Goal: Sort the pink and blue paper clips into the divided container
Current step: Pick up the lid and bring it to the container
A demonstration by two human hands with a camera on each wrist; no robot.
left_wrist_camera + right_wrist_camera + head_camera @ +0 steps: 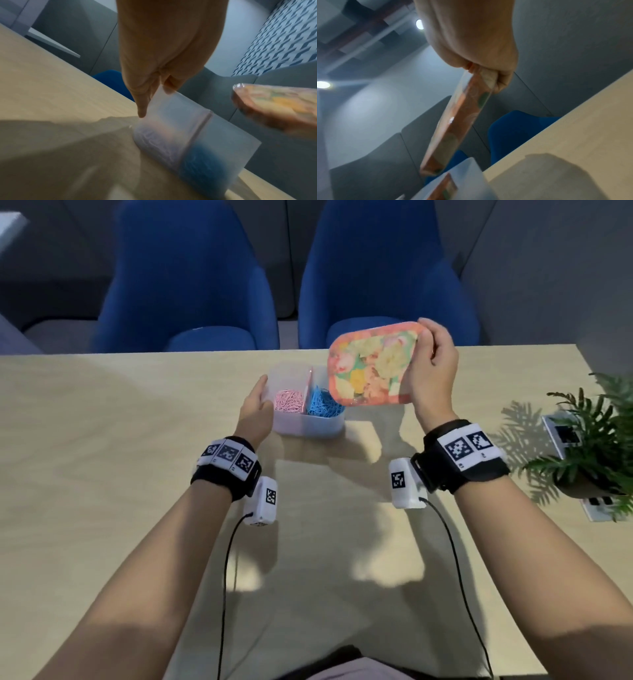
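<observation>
Left hand grips the left end wall of the divided container; the left wrist view shows the thumb outside the wall and fingers over the rim, pinching it. Right hand holds the floral lid by its right edge, thumb on the printed face, fingers curled behind; the right wrist view sees the lid edge-on, clamped between thumb and fingers. Lid is airborne, tilted, its lower-left corner over the container's right compartment, not seated. Container is translucent white, standing upright on the wooden table, centre-far from the person. Divider runs front to back: pink paper clips in the left compartment, blue paper clips in the right one. Left wrist view confirms the same split through the frosted wall, pinkish mass on the hand's side and a blue one beyond the divider, with the lid's corner hanging above right; that view is blurred. Both wrists carry black bands with marker tags and a white camera module with a cable. Two blue chairs behind the table's far edge. Potted plant at the right table edge, beside white socket plates.
</observation>
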